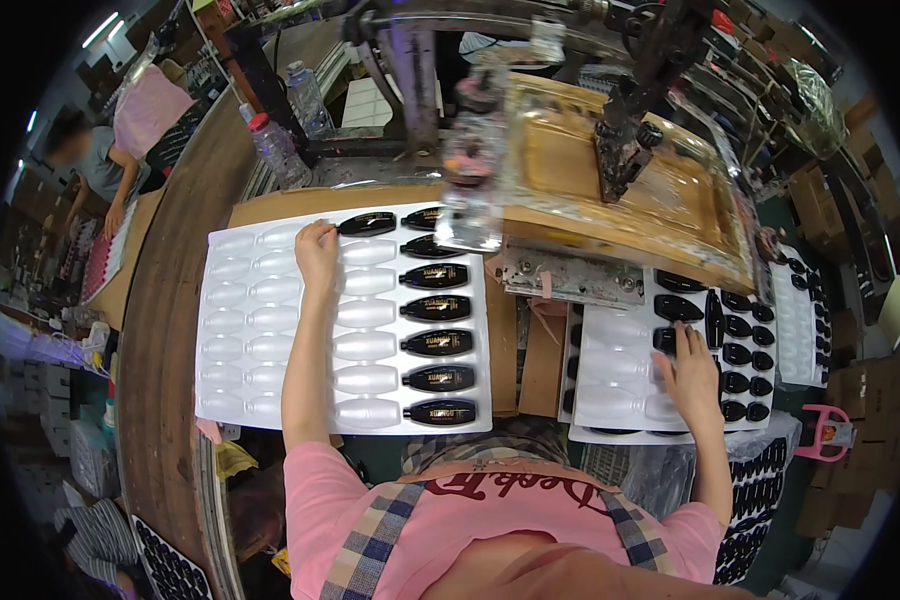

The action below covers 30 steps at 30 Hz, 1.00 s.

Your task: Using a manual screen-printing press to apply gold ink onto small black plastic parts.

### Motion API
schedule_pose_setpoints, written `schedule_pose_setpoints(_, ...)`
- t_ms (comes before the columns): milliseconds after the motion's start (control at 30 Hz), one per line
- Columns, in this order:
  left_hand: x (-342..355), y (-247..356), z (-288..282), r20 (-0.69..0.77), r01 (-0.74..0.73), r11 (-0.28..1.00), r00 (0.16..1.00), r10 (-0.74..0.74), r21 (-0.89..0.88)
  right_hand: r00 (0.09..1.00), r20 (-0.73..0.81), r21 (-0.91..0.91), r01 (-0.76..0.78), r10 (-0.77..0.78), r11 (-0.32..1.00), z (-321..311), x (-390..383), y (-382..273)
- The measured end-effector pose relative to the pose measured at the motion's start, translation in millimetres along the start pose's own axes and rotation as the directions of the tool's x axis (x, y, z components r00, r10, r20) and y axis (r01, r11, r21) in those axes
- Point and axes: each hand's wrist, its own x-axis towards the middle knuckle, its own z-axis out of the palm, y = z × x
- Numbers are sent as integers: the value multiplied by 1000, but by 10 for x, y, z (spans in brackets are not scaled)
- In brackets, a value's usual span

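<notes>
My left hand (317,250) is over the white moulded tray (225,400) on the left. Its fingers are pinched at the narrow left end of a glossy black bottle (368,223) in the top row. A column of similar black bottles with gold print (438,342) fills the tray's right side; the pockets to the left hold none. At the right, my right hand (694,375) reaches over a second white tray (610,395). Its thumb and fingers are around a plain black bottle (665,340), which they partly hide. Another black bottle (679,308) lies just beyond.
A printing frame (620,180), blurred on its left side, hangs over the middle beyond the trays. Clear plastic jars (278,150) stand at far left. More trays of black pieces (805,300) are at right, near a pink stool (826,432). Another person (100,165) works at far left.
</notes>
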Motion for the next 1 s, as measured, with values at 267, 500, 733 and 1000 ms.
schedule_pose_setpoints(267,140,1225,-168,182,-74,949,974,134,-305,984,-153,352,-28,87,936,-285,43,142)
schedule_pose_setpoints(500,251,2244,413,16,-681,664,694,719,-309,961,-272,777,189,51,600,-334,468,26)
schedule_pose_setpoints(733,547,2627,380,344,-8,666,851,396,-746,963,-254,791,263,-95,552,-245,1081,-495)
schedule_pose_setpoints(1000,443,1527,-309,269,229,612,963,-28,-757,955,-182,683,295,-235,668,-323,1140,-944)
